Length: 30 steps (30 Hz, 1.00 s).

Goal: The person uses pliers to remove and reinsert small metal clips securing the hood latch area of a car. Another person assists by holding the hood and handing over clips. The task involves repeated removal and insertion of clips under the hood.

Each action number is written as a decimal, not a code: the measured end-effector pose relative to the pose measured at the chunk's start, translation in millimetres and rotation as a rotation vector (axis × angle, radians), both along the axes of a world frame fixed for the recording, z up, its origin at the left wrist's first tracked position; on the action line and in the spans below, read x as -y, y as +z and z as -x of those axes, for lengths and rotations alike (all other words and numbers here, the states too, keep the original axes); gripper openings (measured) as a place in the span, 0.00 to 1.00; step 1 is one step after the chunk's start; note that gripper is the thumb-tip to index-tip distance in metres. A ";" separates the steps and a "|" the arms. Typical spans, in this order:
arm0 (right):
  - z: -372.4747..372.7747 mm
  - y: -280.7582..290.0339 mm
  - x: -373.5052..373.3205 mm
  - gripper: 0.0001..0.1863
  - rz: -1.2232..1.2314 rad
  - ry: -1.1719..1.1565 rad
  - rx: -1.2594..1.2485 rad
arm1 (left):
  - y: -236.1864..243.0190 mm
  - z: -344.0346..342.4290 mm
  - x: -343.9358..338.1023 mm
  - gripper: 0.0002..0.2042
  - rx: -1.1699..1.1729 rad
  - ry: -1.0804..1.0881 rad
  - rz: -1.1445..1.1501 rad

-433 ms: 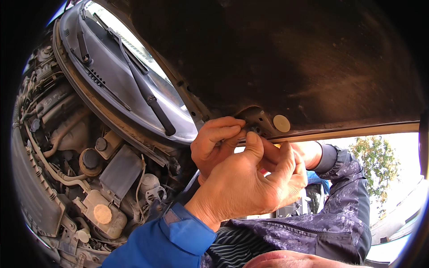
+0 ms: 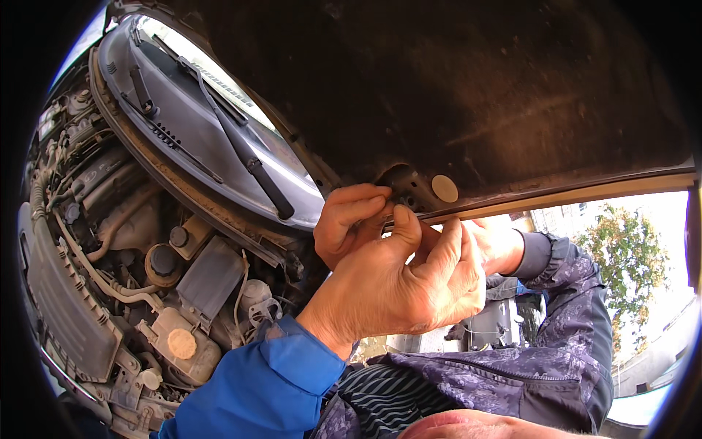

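Note:
Fingers crowd together at a dark metal recess (image 2: 406, 184) on the hood's underside (image 2: 526, 95), beside a pale round plug (image 2: 444, 188). My left hand (image 2: 338, 228) comes in from the left with bent, pinching fingers, its forearm hidden; what they pinch cannot be made out. My right hand (image 2: 501, 245), in a purple-patterned sleeve with a dark cuff, reaches in from the right, its fingers hidden behind a co-worker's hand. That co-worker's hand (image 2: 395, 289), in a blue sleeve (image 2: 270, 380), crosses in front with thumb and fingers curled at the hood's edge.
The engine bay lies at left, with a reservoir capped in pale yellow (image 2: 181, 344), a black cap (image 2: 164, 260) and a dark box (image 2: 212, 274). Behind are the windshield and a wiper arm (image 2: 252, 164). The hood's edge (image 2: 578, 199) runs right; a tree (image 2: 621, 267) stands outside.
The view has shifted slightly, so the engine bay sits further right and the recess further left and higher. All the hands stay gathered at the recess.

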State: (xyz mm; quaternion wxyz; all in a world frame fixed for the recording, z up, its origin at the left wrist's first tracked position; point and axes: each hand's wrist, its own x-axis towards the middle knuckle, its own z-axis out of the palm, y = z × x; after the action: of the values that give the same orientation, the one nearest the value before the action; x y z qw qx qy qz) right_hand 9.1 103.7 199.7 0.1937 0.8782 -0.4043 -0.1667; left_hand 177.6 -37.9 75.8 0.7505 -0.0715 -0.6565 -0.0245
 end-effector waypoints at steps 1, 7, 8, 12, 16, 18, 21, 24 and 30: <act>-0.6 -3.8 -1.3 0.28 0.005 0.017 0.073 | 0.2 -0.3 1.4 0.01 0.021 0.022 -0.009; -29.9 -59.7 -28.2 0.22 -0.306 -0.410 0.599 | 0.8 -0.2 -0.6 0.03 0.209 0.204 -0.040; -35.3 -67.2 -36.1 0.21 -0.422 -0.534 0.765 | 0.0 -2.4 -1.2 0.03 0.229 0.215 0.000; -43.4 -81.3 -57.1 0.19 -0.872 -0.914 1.047 | 1.7 -11.2 -6.8 0.04 0.286 0.259 0.177; -45.3 -84.4 -59.5 0.16 -0.982 -0.898 1.160 | 9.5 -16.1 -8.2 0.05 0.338 0.246 0.180; -46.2 -87.0 -56.7 0.14 -0.927 -0.822 1.248 | 13.9 -19.2 -7.9 0.05 0.365 0.219 0.138; -47.1 -90.1 -51.3 0.14 -0.780 -0.771 1.304 | 19.7 -24.8 -9.7 0.05 0.390 0.142 0.107; -52.4 -86.3 -41.4 0.13 -0.530 -0.768 1.244 | 24.0 -30.7 -17.3 0.06 0.391 0.040 0.089; -111.5 -78.1 6.1 0.12 0.386 -0.824 0.838 | 22.6 -10.9 -31.2 0.09 0.201 0.101 -0.007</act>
State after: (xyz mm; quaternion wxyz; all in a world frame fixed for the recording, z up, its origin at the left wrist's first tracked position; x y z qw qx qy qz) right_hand 120.5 97.6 121.6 0.0934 0.5897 -0.7749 0.2072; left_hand 188.5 -6.8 98.4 0.6813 -0.0327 -0.7313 0.0038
